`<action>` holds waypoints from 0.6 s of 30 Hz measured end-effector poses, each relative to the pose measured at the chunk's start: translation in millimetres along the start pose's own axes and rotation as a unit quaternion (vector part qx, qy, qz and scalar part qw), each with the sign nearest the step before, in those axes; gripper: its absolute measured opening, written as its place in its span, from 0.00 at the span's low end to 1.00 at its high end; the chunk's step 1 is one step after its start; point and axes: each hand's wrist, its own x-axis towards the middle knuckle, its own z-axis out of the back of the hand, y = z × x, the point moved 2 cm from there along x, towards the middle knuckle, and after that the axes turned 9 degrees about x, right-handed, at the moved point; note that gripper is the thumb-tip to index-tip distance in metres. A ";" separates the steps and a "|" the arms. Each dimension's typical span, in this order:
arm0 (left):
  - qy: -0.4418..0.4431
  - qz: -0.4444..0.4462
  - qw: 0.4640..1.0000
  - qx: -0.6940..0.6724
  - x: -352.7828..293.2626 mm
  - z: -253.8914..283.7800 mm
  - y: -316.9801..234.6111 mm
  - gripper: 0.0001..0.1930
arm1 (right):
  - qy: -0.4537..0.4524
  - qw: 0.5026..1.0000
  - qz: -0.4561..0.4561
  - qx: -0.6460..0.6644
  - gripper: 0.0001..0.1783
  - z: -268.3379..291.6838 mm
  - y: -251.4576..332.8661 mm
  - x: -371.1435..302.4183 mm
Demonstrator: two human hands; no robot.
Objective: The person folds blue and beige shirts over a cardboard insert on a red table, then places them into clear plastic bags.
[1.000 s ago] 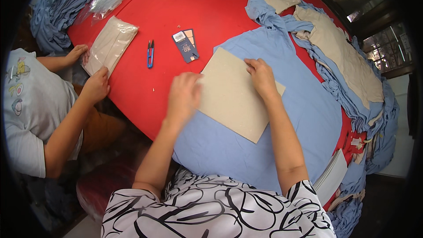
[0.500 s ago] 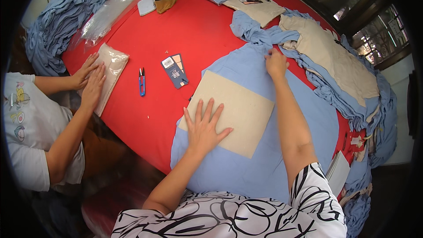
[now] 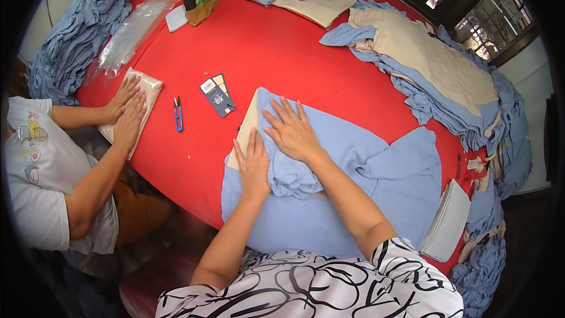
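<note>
A light blue garment (image 3: 353, 218) lies spread in front of me, its right side folded over a flat beige rectangular board (image 3: 251, 116). Only a strip of the board shows along the fold's left edge. My right hand (image 3: 294, 132) presses flat on the folded-over cloth, fingers spread. Beside it my left hand (image 3: 254, 168) lies flat with fingers stretched out, across the board strip and the edge of the cloth. A bunched part of the garment sits between my wrists. Left of the board are hang tags (image 3: 219, 95) and blue-handled thread snips (image 3: 178, 115).
At left a co-worker's hands (image 3: 128, 109) press a plastic-wrapped beige packet (image 3: 147, 85). Clear bags (image 3: 129, 32), a pen holder (image 3: 203, 9) and packed garments (image 3: 315, 3) lie farther back. A garment pile (image 3: 424, 53) and white sheets (image 3: 447, 221) stand at right on the red table (image 3: 265, 47).
My right hand has brought the garment's far right part leftward over the board and now rests flat on it. My left hand has shifted toward the board's left edge.
</note>
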 end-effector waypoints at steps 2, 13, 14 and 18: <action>-0.035 0.023 0.998 -0.051 0.1 3.1 -0.8 0.41 | 0.022 0.998 -0.012 0.056 0.29 3.6 6.6 -4.0; -0.084 -0.001 0.988 -0.133 1.9 2.2 0.3 0.39 | 0.190 0.901 -0.001 0.389 0.22 21.5 -2.1 -10.0; -0.060 -0.010 0.993 -0.104 -2.1 1.1 3.4 0.39 | 0.143 0.908 -0.026 0.393 0.19 30.6 -11.2 -16.9; -0.065 -0.012 0.994 -0.089 -6.9 4.9 0.0 0.32 | -0.164 0.976 -0.130 0.059 0.26 112.5 -112.7 -90.7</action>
